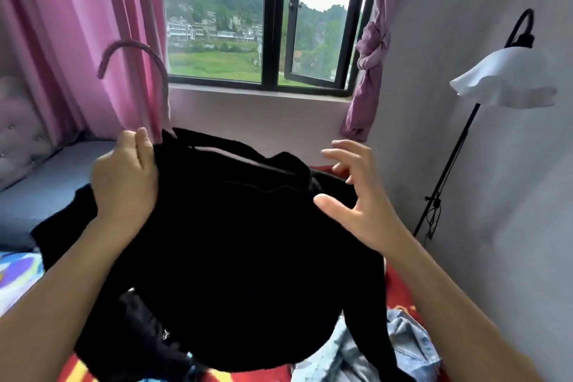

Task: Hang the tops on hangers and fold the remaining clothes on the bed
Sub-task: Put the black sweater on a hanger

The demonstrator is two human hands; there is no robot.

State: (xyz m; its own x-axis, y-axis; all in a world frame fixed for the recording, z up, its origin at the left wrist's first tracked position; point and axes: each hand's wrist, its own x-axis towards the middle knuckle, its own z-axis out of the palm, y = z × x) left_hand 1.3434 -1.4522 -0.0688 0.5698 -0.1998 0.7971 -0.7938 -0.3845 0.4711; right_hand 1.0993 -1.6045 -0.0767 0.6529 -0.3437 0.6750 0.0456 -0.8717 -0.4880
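Head view: the left hand [124, 177] is gripping a black fleecy top [235, 242] above the red patterned bed cover [400, 291], collar toward the window, length running toward the wearer. A mauve hanger hook [131, 43] is standing upright, curling left. The right hand [362, 208] is hovering just beside the top, fingers spread, holding nothing.

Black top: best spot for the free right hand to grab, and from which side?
On the black top, likely the raised fold at its right end, approached from the right and above, where the open right hand hovers. That ridge stands proud enough to pinch, and the left hand holds the opposite end beside the hanger hook.
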